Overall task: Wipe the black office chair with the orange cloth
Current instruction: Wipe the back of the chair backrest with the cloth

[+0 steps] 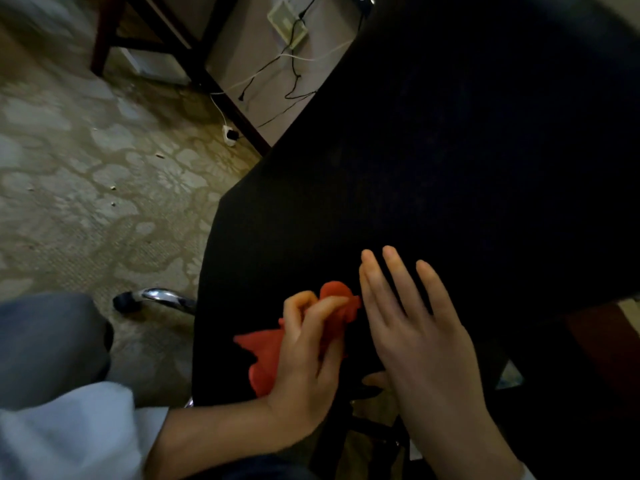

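The black office chair (398,174) fills the middle and right of the head view, its dark fabric surface facing me. My left hand (308,355) holds the crumpled orange cloth (266,355) with curled fingers, low on the chair's surface near its left edge. Part of the cloth bunches above my fingers. Just to the right, my right hand (415,327) lies with straight fingers flat against the chair fabric, beside the cloth and apart from it by a narrow gap.
A chrome chair leg with a black caster (152,299) sticks out at lower left over patterned carpet (86,174). A dark wooden furniture frame (145,39) and loose cables with a plug (230,135) lie at the back. My knee in grey fabric (48,344) is at lower left.
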`<control>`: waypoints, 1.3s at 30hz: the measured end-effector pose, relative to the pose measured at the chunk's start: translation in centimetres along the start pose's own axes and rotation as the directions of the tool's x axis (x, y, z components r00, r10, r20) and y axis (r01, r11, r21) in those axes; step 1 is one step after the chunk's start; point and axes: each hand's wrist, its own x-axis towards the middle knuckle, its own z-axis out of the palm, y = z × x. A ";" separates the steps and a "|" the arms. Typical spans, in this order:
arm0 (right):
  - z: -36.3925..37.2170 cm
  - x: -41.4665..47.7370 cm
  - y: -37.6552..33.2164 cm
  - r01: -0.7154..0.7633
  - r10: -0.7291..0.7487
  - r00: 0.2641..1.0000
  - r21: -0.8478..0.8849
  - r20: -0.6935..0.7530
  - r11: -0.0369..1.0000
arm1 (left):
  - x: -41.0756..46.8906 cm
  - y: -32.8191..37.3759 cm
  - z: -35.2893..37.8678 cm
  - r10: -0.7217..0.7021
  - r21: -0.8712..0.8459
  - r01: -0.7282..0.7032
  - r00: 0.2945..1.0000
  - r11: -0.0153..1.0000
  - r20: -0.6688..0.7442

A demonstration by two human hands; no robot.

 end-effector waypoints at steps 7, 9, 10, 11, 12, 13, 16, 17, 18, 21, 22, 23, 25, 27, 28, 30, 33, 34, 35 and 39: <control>0.8 -1.1 -0.2 -0.142 0.135 0.989 -0.163 -0.054 0.976 | 3.6 -0.9 0.0 0.226 -0.003 -0.226 0.974 0.974 -0.019; 0.3 -0.5 -0.6 -0.180 0.174 0.984 -0.178 -0.047 0.967 | 4.4 -1.6 -0.4 0.212 0.008 -0.212 0.976 0.977 -0.052; 0.0 -0.1 -0.9 -0.199 0.192 0.980 -0.185 -0.053 0.962 | 4.9 -1.9 -0.7 0.191 0.019 -0.191 0.979 0.981 -0.074; -0.3 0.2 -1.0 -0.212 0.206 0.977 -0.183 -0.051 0.960 | 5.5 -2.3 -1.0 0.150 0.024 -0.148 0.983 0.989 -0.101; -0.6 0.6 -1.1 -0.225 0.220 0.974 -0.178 -0.048 0.958 | 6.2 -2.9 -1.4 0.079 0.031 -0.076 0.988 0.997 -0.136; -0.7 1.0 -1.2 -0.230 0.225 0.973 -0.172 -0.049 0.958 | 6.8 -3.7 -2.0 -0.018 0.044 0.026 0.985 0.999 -0.170; -0.9 2.2 -1.4 -0.222 0.214 0.975 -0.184 -0.062 0.957 | 7.5 -7.3 -3.9 -0.337 0.114 0.375 0.905 0.920 -0.258; -0.9 2.5 -1.4 -0.225 0.215 0.974 -0.210 -0.071 0.951 | 7.4 -8.3 -4.5 -0.402 0.137 0.449 0.873 0.883 -0.275; -1.0 3.0 -1.5 -0.228 0.216 0.973 -0.237 -0.077 0.944 | 7.3 -9.0 -4.9 -0.452 0.157 0.506 0.846 0.848 -0.284; -1.6 4.0 -1.7 -0.238 0.231 0.971 -0.317 -0.061 0.918 | 7.3 -8.2 -5.2 -0.544 0.191 0.607 0.785 0.771 -0.296; -1.8 4.3 -1.8 -0.242 0.237 0.970 -0.338 -0.056 0.909 | 7.3 -7.4 -5.0 -0.550 0.193 0.610 0.784 0.768 -0.287; -2.0 4.6 -1.9 -0.249 0.245 0.968 -0.348 -0.056 0.904 | 7.2 -6.4 -4.7 -0.541 0.187 0.596 0.796 0.781 -0.272; -2.0 5.0 -2.1 -0.279 0.269 0.960 -0.344 -0.076 0.897 | 7.0 -3.8 -4.3 -0.484 0.142 0.517 0.849 0.844 -0.210; -1.9 5.2 -2.2 -0.289 0.272 0.957 -0.314 -0.099 0.904 | 7.0 -1.1 -3.8 -0.385 0.020 0.391 0.913 0.920 -0.133; -2.0 5.2 -2.4 -0.277 0.260 0.961 -0.309 -0.095 0.910 | 7.1 0.0 -3.6 -0.331 -0.066 0.326 0.938 0.943 -0.101; -2.4 4.9 -2.5 -0.248 0.240 0.969 -0.317 -0.065 0.915 | 7.3 1.5 -3.3 -0.223 -0.224 0.209 0.974 0.952 -0.038; -2.7 4.3 -2.6 -0.249 0.257 0.966 -0.367 -0.026 0.896 | 7.3 1.3 -3.1 -0.069 -0.284 0.070 0.998 0.956 0.014; -2.8 4.1 -2.7 -0.239 0.254 0.967 -0.384 -0.011 0.892 | 7.3 1.0 -3.1 -0.012 -0.242 0.013 1.000 0.970 0.003; -2.8 3.9 -2.8 -0.238 0.260 0.966 -0.399 0.002 0.886 | 7.1 0.5 -3.0 0.042 -0.181 -0.043 0.999 0.983 -0.008; -3.5 3.2 -3.6 -0.178 0.237 0.969 -0.483 0.064 0.857 | 6.8 -2.7 -3.0 0.112 0.034 -0.112 0.994 0.993 0.003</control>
